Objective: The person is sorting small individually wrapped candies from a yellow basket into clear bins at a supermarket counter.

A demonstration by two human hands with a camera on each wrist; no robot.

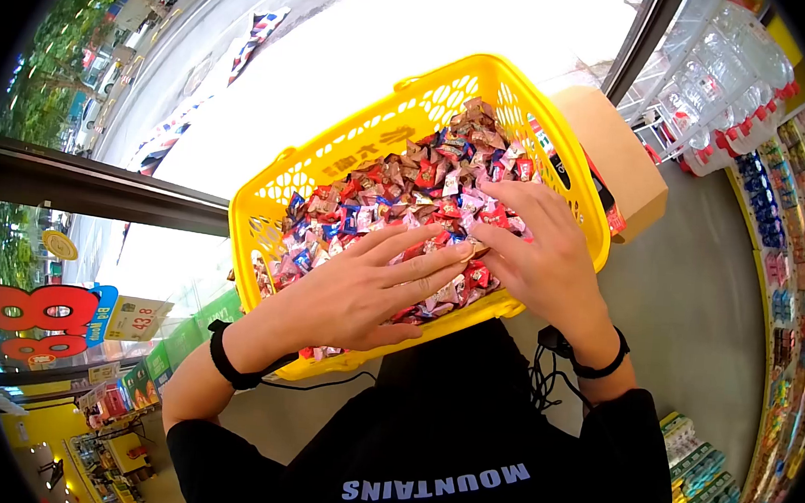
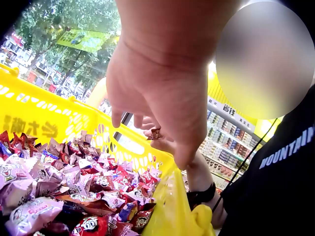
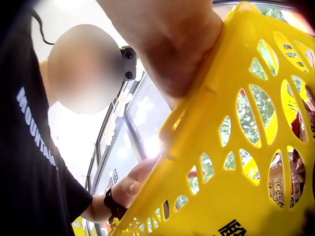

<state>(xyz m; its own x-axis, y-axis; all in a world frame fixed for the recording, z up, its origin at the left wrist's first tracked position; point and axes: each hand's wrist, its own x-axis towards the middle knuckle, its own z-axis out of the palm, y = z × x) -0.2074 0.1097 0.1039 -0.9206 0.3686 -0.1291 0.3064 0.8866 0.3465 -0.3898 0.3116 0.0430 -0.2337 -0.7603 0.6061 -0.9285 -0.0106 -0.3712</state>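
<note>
**Q:** Where is the sweet?

**A:** The small brown-wrapped sweet (image 1: 474, 251) is at the near side of the yellow perforated plastic basket (image 1: 354, 144), pinched by the right hand (image 1: 539, 253). The left hand (image 1: 362, 291) lies flat, fingers straight, on the heap of red, blue and pink wrapped sweets (image 1: 397, 194) filling the basket.

**Q:** The step?

**A:** Apparently picking one out; lifting it clear calls for a firm pinch. A brown cardboard box (image 1: 618, 155) stands just behind the basket.
</note>
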